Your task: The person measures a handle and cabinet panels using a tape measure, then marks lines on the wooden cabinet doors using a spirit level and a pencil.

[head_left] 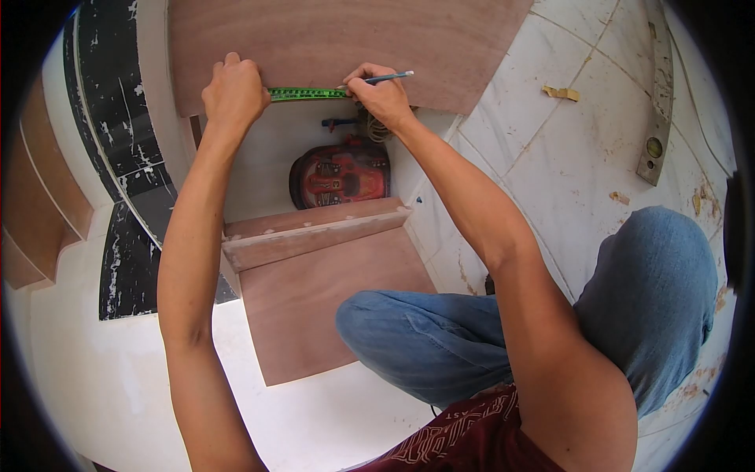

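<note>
- With my left hand (234, 90) I grip one end of the green tape measure (308, 94); it stretches along the plywood panel's (338, 43) lower edge;
- my right hand (381, 98) pinches a pencil (389, 77) at the tape's other end;
- below, I see a red car-shaped object (342, 175) inside the recess (263, 169).

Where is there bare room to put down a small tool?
The lower board is bare between ledge and knee. Floor between right arm and level is free, except some scraps. Crowded: around the tape, with left hand, right hand and pencil, and the recess, with red object.
</note>
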`<state>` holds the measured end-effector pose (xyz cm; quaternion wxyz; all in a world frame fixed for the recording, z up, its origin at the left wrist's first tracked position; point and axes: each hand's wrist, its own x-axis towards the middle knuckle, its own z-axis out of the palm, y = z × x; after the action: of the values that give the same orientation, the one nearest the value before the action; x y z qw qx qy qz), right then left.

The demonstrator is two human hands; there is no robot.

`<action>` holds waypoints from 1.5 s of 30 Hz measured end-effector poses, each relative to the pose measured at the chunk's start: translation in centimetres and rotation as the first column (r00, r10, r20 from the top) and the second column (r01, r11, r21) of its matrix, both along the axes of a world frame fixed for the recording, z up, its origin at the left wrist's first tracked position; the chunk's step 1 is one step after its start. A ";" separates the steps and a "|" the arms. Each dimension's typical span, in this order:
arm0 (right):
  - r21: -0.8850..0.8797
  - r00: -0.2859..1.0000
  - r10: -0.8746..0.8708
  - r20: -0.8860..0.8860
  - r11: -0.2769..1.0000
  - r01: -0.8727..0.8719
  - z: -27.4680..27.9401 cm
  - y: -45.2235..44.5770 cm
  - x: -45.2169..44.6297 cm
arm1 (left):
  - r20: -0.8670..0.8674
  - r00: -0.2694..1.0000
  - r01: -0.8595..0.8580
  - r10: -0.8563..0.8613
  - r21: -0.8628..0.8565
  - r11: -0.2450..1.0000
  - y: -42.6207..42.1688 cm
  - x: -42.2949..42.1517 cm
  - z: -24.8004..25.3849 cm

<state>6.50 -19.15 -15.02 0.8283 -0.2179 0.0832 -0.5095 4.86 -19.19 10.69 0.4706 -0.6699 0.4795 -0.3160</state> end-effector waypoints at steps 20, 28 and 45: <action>0.135 0.995 0.043 0.089 0.989 -0.055 0.5 0.2 -0.6 | -0.008 1.000 -0.001 0.001 -0.004 1.000 0.0 0.2 0.0; 0.355 0.980 0.029 0.196 0.930 -0.099 -1.9 -0.8 -1.6 | 0.011 1.000 -0.016 0.016 -0.006 1.000 0.0 0.1 0.0; 0.283 0.991 0.074 -0.112 0.958 -0.040 -5.6 1.6 -0.1 | 0.006 1.000 -0.019 0.019 -0.014 1.000 0.0 -0.1 0.0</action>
<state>6.38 -17.53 -20.65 0.8584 -0.1315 0.1983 -0.4544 4.79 -19.23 10.67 0.4702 -0.6768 0.4694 -0.3170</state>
